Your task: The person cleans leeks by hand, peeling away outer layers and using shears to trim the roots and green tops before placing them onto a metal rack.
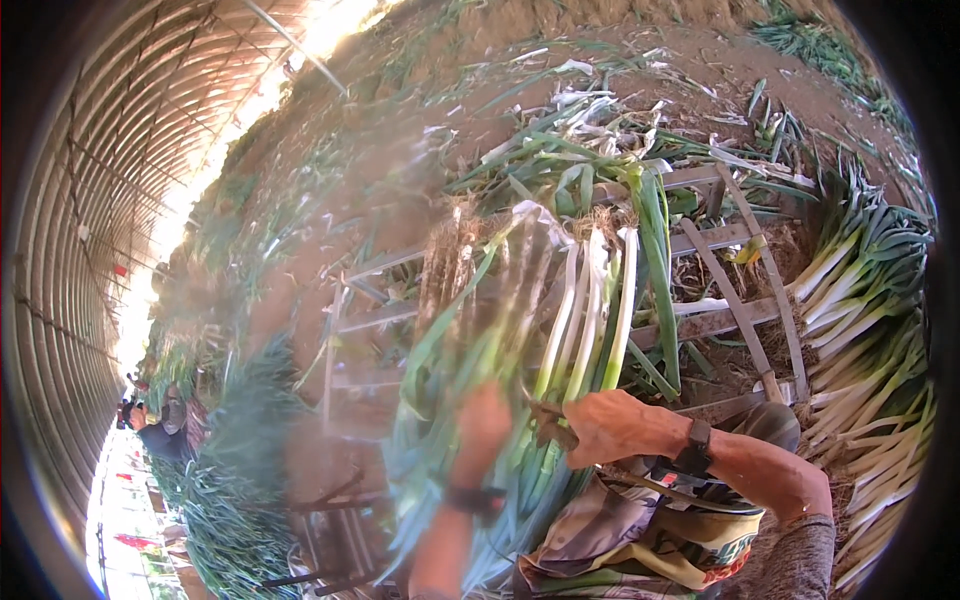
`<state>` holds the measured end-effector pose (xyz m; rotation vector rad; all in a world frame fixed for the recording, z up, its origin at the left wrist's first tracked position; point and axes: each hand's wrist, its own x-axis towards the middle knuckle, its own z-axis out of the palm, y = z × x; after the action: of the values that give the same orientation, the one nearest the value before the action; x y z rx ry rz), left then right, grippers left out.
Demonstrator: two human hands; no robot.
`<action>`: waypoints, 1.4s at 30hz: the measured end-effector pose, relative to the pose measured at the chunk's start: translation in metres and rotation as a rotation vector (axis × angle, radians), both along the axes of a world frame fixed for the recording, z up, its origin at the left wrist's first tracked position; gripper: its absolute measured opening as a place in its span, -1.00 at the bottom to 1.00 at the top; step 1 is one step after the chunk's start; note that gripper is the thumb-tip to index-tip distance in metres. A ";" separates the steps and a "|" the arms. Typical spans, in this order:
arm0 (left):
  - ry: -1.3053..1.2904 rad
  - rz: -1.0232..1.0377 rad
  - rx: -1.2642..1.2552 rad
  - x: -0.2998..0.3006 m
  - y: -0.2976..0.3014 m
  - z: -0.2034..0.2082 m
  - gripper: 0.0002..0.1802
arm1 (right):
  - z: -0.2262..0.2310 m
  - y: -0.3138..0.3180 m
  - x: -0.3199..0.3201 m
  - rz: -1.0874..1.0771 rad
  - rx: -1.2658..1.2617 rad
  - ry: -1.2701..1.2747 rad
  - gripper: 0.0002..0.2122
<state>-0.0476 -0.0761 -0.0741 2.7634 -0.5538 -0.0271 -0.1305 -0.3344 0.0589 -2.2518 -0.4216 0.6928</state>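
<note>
A badly blurred left hand (483,425) at six o'clock is overlapping long white-and-green leeks (585,330), whose white ends are pointing toward twelve; its fingers' spread and grip are impossible to tell. At half past four, the right hand's (615,425) fingers are lying curled, their tightness and hold unclear. Blur is obscuring the nine-o'clock side of the leeks.

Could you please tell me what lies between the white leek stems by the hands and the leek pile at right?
In the head view, a long green leaf and slatted-frame bars, with the right forearm lower down.
</note>
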 end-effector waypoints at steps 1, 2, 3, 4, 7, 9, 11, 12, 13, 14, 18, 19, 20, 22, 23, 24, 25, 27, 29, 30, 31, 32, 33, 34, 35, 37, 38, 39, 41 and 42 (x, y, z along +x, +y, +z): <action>-0.091 -0.063 0.041 -0.011 0.002 -0.005 -0.60 | 0.001 0.001 0.002 0.006 0.001 0.001 -0.65; -0.091 -0.057 0.042 -0.013 0.002 -0.010 -0.60 | 0.003 0.000 0.005 -0.036 0.027 -0.006 -0.66; -0.096 -0.028 0.099 -0.014 -0.001 -0.013 -0.62 | 0.005 -0.001 0.007 -0.081 0.049 -0.013 -0.66; -0.101 0.001 0.155 -0.015 -0.002 -0.015 -0.63 | 0.005 -0.002 0.008 -0.078 0.045 -0.013 -0.66; -0.041 0.007 0.185 -0.005 -0.013 -0.013 -0.67 | -0.002 -0.005 0.013 -0.155 0.022 -0.048 -0.67; -0.052 0.012 0.211 0.001 -0.014 -0.019 -0.68 | -0.005 -0.005 0.019 -0.205 0.017 -0.007 -0.66; -0.062 0.022 0.243 0.005 -0.008 -0.026 -0.69 | 0.004 -0.006 0.022 -0.200 -0.002 0.019 -0.64; -0.101 -0.010 0.217 0.005 -0.008 -0.027 -0.70 | 0.007 -0.008 0.023 -0.199 -0.023 0.050 -0.63; -0.140 -0.041 0.193 0.005 -0.006 -0.028 -0.71 | 0.006 -0.008 0.020 -0.197 -0.022 0.052 -0.63; -0.139 -0.040 0.196 0.003 -0.003 -0.028 -0.71 | 0.003 -0.009 0.015 -0.191 -0.002 0.065 -0.62; -0.057 -0.117 0.178 0.000 -0.008 -0.017 -0.77 | 0.008 -0.011 -0.001 -0.140 0.006 0.067 -0.59; -0.007 -0.114 0.179 0.001 -0.007 -0.015 -0.79 | 0.007 -0.011 -0.002 -0.140 0.009 0.066 -0.59; -0.007 -0.114 0.182 0.001 -0.004 -0.011 -0.79 | 0.005 -0.012 -0.004 -0.136 0.018 0.069 -0.58; 0.060 -0.137 0.089 0.001 -0.003 -0.002 -0.78 | 0.003 -0.015 -0.006 -0.137 0.026 0.078 -0.57; 0.064 -0.140 0.090 0.003 -0.005 0.002 -0.78 | 0.005 -0.017 -0.008 -0.149 0.010 0.083 -0.56; 0.176 -0.067 0.104 0.006 -0.002 0.006 -0.76 | 0.008 -0.016 -0.008 -0.152 0.001 0.083 -0.55; 0.288 0.007 0.117 0.007 0.001 0.008 -0.73 | 0.011 -0.015 -0.008 -0.147 0.010 0.084 -0.55; 0.090 0.002 0.021 -0.001 0.021 -0.013 -0.70 | 0.020 -0.010 -0.009 -0.128 0.030 0.111 -0.53; -0.099 -0.012 -0.077 -0.007 0.028 -0.024 -0.67 | 0.021 -0.004 -0.012 -0.119 0.087 0.093 -0.53; -0.083 0.032 -0.105 -0.007 0.018 -0.026 -0.67 | 0.023 -0.006 -0.016 -0.131 0.119 0.074 -0.52; -0.067 0.076 -0.134 -0.006 0.008 -0.026 -0.66 | 0.028 -0.008 -0.020 -0.145 0.105 0.078 -0.52; -0.060 0.064 -0.149 -0.007 -0.002 -0.027 -0.66 | 0.033 -0.009 -0.025 -0.155 0.126 0.098 -0.52; -0.035 0.112 -0.111 -0.009 -0.002 -0.018 -0.64 | 0.032 -0.006 -0.024 -0.142 0.171 0.118 -0.52; -0.009 0.159 -0.076 -0.011 -0.001 -0.013 -0.62 | 0.031 -0.003 -0.023 -0.140 0.208 0.148 -0.53; -0.008 0.164 -0.069 -0.011 0.004 -0.016 -0.62 | 0.029 0.000 -0.021 -0.134 0.215 0.150 -0.53; -0.027 0.141 -0.092 -0.009 0.015 -0.021 -0.55 | 0.024 0.007 -0.019 -0.109 0.239 0.214 -0.54; -0.026 0.142 -0.097 -0.009 0.017 -0.021 -0.55 | 0.027 0.010 -0.020 -0.108 0.234 0.214 -0.54; -0.001 0.141 -0.127 -0.010 0.020 -0.020 -0.54 | 0.030 0.014 -0.022 -0.105 0.289 0.195 -0.56; 0.024 0.150 -0.153 -0.013 0.025 -0.020 -0.53 | 0.027 0.020 -0.024 -0.093 0.349 0.178 -0.58; 0.033 0.157 -0.183 -0.013 0.019 -0.019 -0.52 | 0.025 0.019 -0.026 -0.088 0.268 0.176 -0.59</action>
<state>-0.0602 -0.0575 -0.0930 2.6139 -0.3129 0.0131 -0.1563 -0.3158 0.0840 -1.9285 -0.3076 0.7360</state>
